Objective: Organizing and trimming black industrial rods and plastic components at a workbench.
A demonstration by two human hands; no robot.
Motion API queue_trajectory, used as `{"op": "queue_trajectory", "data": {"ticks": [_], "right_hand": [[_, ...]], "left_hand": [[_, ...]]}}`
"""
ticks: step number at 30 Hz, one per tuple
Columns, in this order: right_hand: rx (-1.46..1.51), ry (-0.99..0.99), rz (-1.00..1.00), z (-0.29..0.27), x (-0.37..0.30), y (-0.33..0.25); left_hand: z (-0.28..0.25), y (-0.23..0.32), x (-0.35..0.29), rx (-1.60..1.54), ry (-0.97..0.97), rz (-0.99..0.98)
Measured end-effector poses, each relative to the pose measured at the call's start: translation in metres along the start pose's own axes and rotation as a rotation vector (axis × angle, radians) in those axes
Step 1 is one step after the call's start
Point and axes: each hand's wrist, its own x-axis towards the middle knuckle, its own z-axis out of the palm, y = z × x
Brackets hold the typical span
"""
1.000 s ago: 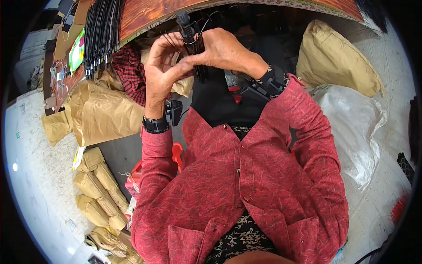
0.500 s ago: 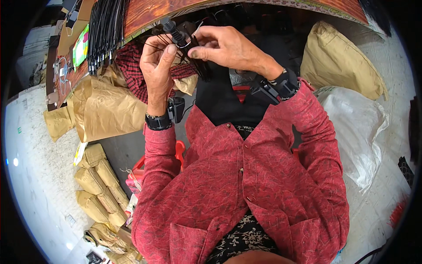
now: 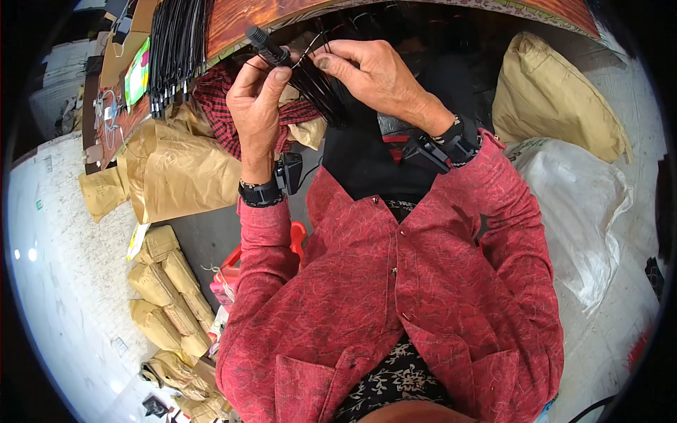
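At the table's near edge I hold a black umbrella frame (image 3: 262,44) with a ribbed, screw-like end that tilts up and to the left. Its thin dark ribs (image 3: 321,97) hang down to the right in a bundle. My left hand (image 3: 255,113) is closed around the frame just below the ribbed end, thumb on the near side. Thumb and fingers of my right hand (image 3: 384,81) pinch a thin rib beside it, where a pale glint of wire or metal shows. The right fingertips are partly hidden.
A wooden table (image 3: 233,25) spans the far side, with a row of black rods (image 3: 173,56) hanging at its left. Brown paper (image 3: 187,169) and checked cloth (image 3: 218,106) lie left. Tan bundles (image 3: 162,296) sit lower left. A tan sack (image 3: 557,99) and white sack (image 3: 571,204) stand right.
The ribbed end has tilted further left, and the rib bundle shows more openly between my hands. My right hand has moved slightly right, away from the left, drawing a thin rib with it.
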Motion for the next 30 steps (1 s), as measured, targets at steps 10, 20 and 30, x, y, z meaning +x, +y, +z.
{"op": "queue_trajectory", "data": {"ticks": [10,20,30], "right_hand": [[0.351,0.14,-0.016,0.006,-0.003,-0.002],[0.873,-0.212,0.38,0.004,0.0,-0.003],[0.236,0.022,-0.112,0.021,0.003,0.001]], "left_hand": [[-0.012,-0.003,0.0,-0.008,0.021,-0.002],[-0.016,0.003,-0.006,-0.044,-0.054,-0.072],[-0.019,0.01,-0.008,-0.056,-0.051,-0.04]]}}
